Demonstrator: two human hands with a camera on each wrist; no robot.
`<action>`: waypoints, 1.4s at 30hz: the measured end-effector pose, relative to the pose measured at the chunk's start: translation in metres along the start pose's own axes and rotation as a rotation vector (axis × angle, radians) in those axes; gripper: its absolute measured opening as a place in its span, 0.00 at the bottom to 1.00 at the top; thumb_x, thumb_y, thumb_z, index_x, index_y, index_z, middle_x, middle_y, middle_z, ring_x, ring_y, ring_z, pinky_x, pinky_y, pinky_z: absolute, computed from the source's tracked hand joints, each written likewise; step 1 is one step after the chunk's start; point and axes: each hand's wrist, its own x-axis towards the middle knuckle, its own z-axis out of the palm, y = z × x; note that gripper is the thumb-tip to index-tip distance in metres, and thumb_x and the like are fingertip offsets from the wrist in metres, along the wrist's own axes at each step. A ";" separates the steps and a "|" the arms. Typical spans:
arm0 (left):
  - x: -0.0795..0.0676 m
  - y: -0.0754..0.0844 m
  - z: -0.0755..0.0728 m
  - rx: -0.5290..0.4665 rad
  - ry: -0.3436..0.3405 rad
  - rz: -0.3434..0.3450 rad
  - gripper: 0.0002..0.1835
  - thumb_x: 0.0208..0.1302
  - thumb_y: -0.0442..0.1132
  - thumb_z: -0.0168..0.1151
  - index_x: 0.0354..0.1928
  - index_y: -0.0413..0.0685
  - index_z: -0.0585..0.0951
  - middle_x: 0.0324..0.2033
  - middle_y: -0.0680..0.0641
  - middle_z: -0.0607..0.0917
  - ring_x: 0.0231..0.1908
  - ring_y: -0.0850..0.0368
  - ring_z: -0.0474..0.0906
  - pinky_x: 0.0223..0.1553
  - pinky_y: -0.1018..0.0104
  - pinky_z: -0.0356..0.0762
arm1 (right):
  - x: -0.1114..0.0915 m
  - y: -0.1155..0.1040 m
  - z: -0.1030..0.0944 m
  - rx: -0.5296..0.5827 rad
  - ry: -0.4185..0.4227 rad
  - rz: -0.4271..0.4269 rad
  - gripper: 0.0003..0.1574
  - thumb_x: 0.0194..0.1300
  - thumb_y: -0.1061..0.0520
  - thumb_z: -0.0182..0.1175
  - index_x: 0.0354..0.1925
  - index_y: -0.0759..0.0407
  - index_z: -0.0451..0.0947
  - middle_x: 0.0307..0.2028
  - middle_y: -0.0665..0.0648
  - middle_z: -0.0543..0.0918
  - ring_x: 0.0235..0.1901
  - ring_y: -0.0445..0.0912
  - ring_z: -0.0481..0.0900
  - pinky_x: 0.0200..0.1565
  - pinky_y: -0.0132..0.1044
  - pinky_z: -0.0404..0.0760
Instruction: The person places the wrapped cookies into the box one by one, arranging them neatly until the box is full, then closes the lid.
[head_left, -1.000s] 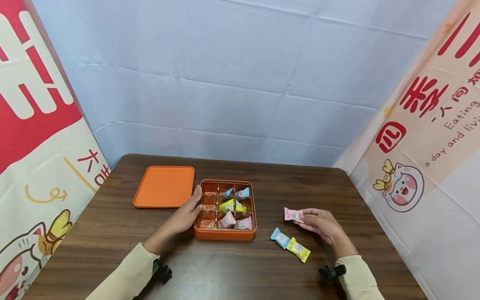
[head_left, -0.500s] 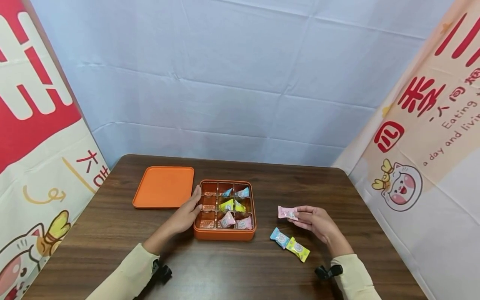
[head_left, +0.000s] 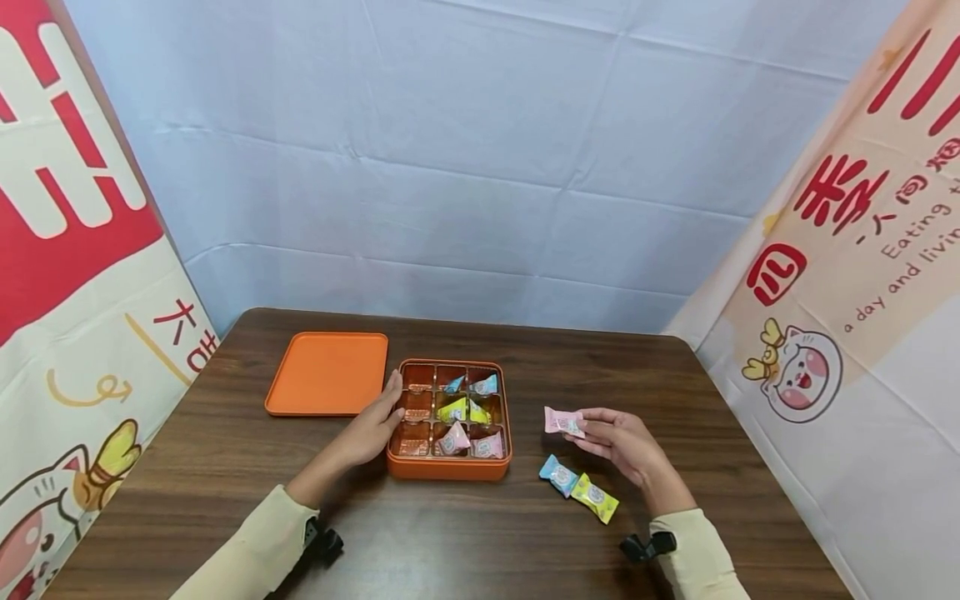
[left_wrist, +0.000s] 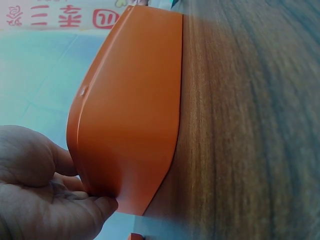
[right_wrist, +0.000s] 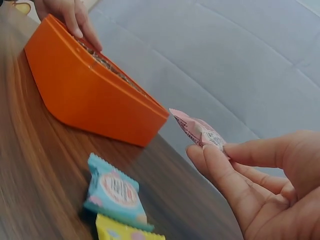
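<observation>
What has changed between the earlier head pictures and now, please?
The right hand, pinching the pink candy, has moved left toward the orange box; nothing was let go. The left hand stays against the box; the blue candy, yellow candy and orange lid lie as before.

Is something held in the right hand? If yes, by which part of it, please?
Yes: the right hand pinches a pink packet by the end nearest the palm; its other end sticks out free.
</observation>
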 end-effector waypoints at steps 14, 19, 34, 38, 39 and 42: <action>-0.001 -0.001 0.002 -0.002 -0.003 0.004 0.34 0.81 0.31 0.42 0.79 0.34 0.39 0.79 0.39 0.33 0.78 0.41 0.33 0.75 0.43 0.39 | -0.004 -0.001 0.027 0.014 -0.003 0.006 0.14 0.73 0.67 0.58 0.55 0.70 0.76 0.42 0.59 0.87 0.43 0.50 0.89 0.48 0.40 0.85; -0.001 -0.001 0.003 0.000 -0.006 0.005 0.34 0.81 0.32 0.42 0.79 0.34 0.39 0.79 0.40 0.33 0.78 0.42 0.33 0.75 0.44 0.39 | -0.008 0.000 0.034 0.024 -0.015 0.016 0.12 0.73 0.67 0.58 0.53 0.69 0.77 0.42 0.59 0.87 0.43 0.50 0.89 0.49 0.40 0.84; 0.001 0.000 0.001 -0.010 -0.006 0.000 0.34 0.81 0.32 0.42 0.79 0.34 0.39 0.79 0.39 0.33 0.78 0.41 0.32 0.75 0.43 0.39 | -0.006 -0.009 0.055 -0.028 0.014 0.009 0.21 0.72 0.64 0.60 0.59 0.76 0.72 0.44 0.61 0.86 0.44 0.50 0.88 0.48 0.40 0.85; 0.001 0.000 0.001 -0.004 -0.002 0.000 0.34 0.82 0.32 0.42 0.79 0.34 0.39 0.79 0.38 0.33 0.78 0.42 0.33 0.75 0.43 0.40 | -0.005 -0.009 0.064 -0.032 0.019 0.007 0.22 0.71 0.65 0.61 0.59 0.75 0.73 0.44 0.61 0.85 0.44 0.50 0.88 0.47 0.39 0.85; 0.001 0.000 0.001 -0.004 -0.001 0.001 0.34 0.82 0.32 0.42 0.79 0.34 0.39 0.79 0.37 0.33 0.78 0.42 0.33 0.74 0.43 0.40 | -0.005 -0.009 0.066 -0.034 0.018 0.006 0.22 0.71 0.65 0.61 0.59 0.75 0.73 0.44 0.61 0.85 0.44 0.50 0.88 0.47 0.39 0.85; 0.000 0.000 0.001 0.001 0.001 -0.001 0.34 0.82 0.32 0.42 0.79 0.34 0.39 0.79 0.37 0.34 0.78 0.41 0.33 0.75 0.43 0.40 | -0.004 -0.009 0.072 -0.031 0.020 0.010 0.22 0.71 0.65 0.61 0.59 0.75 0.73 0.45 0.62 0.84 0.43 0.50 0.88 0.47 0.39 0.85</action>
